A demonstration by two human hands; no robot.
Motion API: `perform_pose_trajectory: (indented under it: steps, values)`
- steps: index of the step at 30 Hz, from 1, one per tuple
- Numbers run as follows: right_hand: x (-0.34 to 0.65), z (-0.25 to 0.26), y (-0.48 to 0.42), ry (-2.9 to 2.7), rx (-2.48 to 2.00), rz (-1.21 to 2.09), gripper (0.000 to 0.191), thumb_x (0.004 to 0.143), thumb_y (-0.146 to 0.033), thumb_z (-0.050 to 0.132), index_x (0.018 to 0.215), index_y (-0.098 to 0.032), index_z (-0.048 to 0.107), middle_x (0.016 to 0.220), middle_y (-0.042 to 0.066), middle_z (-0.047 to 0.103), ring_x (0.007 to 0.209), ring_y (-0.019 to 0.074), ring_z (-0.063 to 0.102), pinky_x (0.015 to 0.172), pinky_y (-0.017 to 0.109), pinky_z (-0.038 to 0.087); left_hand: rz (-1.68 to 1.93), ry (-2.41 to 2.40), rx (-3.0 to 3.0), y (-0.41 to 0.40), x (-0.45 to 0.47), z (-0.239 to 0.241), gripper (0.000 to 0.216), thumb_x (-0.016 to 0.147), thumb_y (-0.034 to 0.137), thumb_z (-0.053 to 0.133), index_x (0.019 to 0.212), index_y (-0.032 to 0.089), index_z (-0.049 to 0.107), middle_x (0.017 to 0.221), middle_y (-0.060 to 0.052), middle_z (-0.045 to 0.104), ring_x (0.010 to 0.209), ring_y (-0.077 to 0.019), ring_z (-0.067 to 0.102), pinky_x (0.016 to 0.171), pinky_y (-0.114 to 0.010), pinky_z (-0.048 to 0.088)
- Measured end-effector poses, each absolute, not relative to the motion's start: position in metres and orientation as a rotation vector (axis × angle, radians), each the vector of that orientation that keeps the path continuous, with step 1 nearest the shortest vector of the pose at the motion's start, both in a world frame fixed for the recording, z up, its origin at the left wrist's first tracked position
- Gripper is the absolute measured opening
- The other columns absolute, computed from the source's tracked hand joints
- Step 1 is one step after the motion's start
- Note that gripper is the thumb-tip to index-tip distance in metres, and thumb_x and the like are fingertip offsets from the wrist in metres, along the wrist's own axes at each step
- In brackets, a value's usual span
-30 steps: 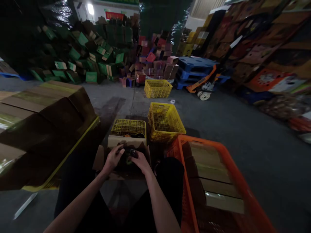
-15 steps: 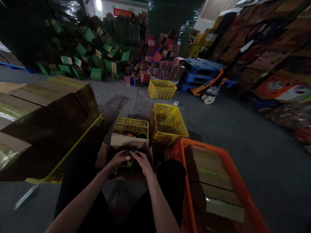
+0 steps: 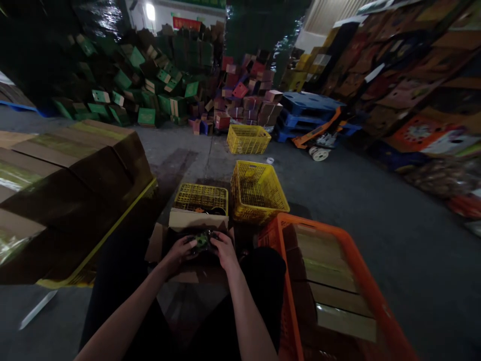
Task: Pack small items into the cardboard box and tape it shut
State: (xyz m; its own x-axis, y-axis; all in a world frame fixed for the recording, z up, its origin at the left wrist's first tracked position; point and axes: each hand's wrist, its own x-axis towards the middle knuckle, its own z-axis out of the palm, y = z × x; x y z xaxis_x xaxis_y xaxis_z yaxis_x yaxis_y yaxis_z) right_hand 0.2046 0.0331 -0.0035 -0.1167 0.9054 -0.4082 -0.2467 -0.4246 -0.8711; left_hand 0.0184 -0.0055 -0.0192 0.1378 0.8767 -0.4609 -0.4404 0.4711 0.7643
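Observation:
Both my hands reach into an open cardboard box (image 3: 195, 219) on the floor in front of my knees. My left hand (image 3: 179, 251) and my right hand (image 3: 224, 249) are curled around a small dark green object (image 3: 203, 241) held between them over the box. What the object is stays unclear in the dim light. The inside of the box is dark and mostly hidden by my hands.
A low yellow crate (image 3: 201, 197) stands just behind the box, a taller yellow crate (image 3: 258, 190) to its right, another (image 3: 247, 139) farther off. An orange crate (image 3: 338, 281) holding flat cardboard is at my right. Taped cartons (image 3: 67, 185) on my left. Piled boxes and blue pallets (image 3: 304, 108) behind.
My hands stayed in the box and shifted slightly; the fingers closed further around the green object. The view moved a little.

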Motion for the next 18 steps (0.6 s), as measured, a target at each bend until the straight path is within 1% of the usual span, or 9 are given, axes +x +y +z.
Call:
perform_pose_trajectory:
  steps: [2,4,7,9,11,12,15,18]
  values:
    - [0.205,-0.002,0.033,-0.808,-1.253,1.689,0.044,0.059,-0.029,0.074,0.101,-0.019,0.071,0.1,0.006,0.073,0.096,0.0258,0.067,0.077,0.035,0.055,1.058,1.054,0.522,-0.006,0.018,-0.018,0.068,0.06,0.048,0.091,0.115,0.016,0.066,0.124,-0.018,0.067,0.11,-0.0315,0.066,0.09,-0.041,0.054]
    - [0.206,0.0,0.032,-0.831,-1.266,1.669,0.052,0.06,-0.028,0.073,0.112,-0.02,0.069,0.104,0.006,0.073,0.1,0.0267,0.067,0.079,0.035,0.054,1.101,1.045,0.556,-0.006,0.018,-0.015,0.069,0.062,0.047,0.09,0.117,0.016,0.065,0.126,-0.018,0.066,0.112,-0.0317,0.065,0.09,-0.04,0.054]
    - [0.207,0.006,0.031,-0.93,-1.273,1.688,0.067,0.065,-0.031,0.073,0.131,-0.025,0.06,0.115,0.006,0.071,0.108,0.0265,0.065,0.085,0.035,0.054,1.157,1.034,0.606,-0.008,0.019,-0.008,0.069,0.064,0.045,0.089,0.122,0.016,0.065,0.125,-0.016,0.067,0.111,-0.0304,0.065,0.091,-0.038,0.053]
    - [0.207,0.01,0.03,-1.057,-1.26,1.678,0.074,0.067,-0.035,0.076,0.138,-0.026,0.055,0.122,0.006,0.069,0.112,0.026,0.064,0.09,0.036,0.052,1.161,1.018,0.647,-0.01,0.019,-0.003,0.068,0.066,0.044,0.088,0.123,0.016,0.065,0.125,-0.015,0.067,0.111,-0.0299,0.066,0.093,-0.038,0.053]
    - [0.206,0.011,0.03,-1.176,-1.251,1.633,0.073,0.065,-0.036,0.08,0.134,-0.025,0.058,0.123,0.006,0.069,0.113,0.0259,0.063,0.093,0.035,0.05,1.144,1.016,0.687,-0.01,0.019,0.001,0.067,0.066,0.045,0.087,0.123,0.017,0.066,0.125,-0.015,0.068,0.111,-0.0301,0.066,0.093,-0.038,0.053]
    - [0.206,0.011,0.03,-1.212,-1.247,1.621,0.068,0.065,-0.037,0.081,0.129,-0.023,0.063,0.119,0.006,0.07,0.111,0.026,0.064,0.092,0.035,0.051,1.134,1.027,0.701,-0.01,0.02,0.002,0.067,0.067,0.046,0.086,0.124,0.017,0.066,0.125,-0.015,0.068,0.112,-0.0304,0.065,0.093,-0.037,0.053]
    - [0.205,0.008,0.03,-1.202,-1.256,1.646,0.051,0.064,-0.042,0.082,0.109,-0.019,0.072,0.098,0.005,0.075,0.093,0.0254,0.068,0.082,0.034,0.053,1.154,1.067,0.704,-0.01,0.022,0.004,0.074,0.066,0.047,0.086,0.13,0.019,0.062,0.129,-0.014,0.066,0.117,-0.0311,0.063,0.095,-0.037,0.052]
    - [0.204,0.007,0.03,-1.094,-1.268,1.662,0.05,0.061,-0.047,0.084,0.1,-0.018,0.072,0.084,0.003,0.073,0.082,0.0232,0.068,0.073,0.032,0.053,1.187,1.031,0.655,-0.01,0.024,0.005,0.086,0.062,0.044,0.09,0.138,0.021,0.056,0.132,-0.014,0.064,0.12,-0.0321,0.061,0.098,-0.04,0.051]
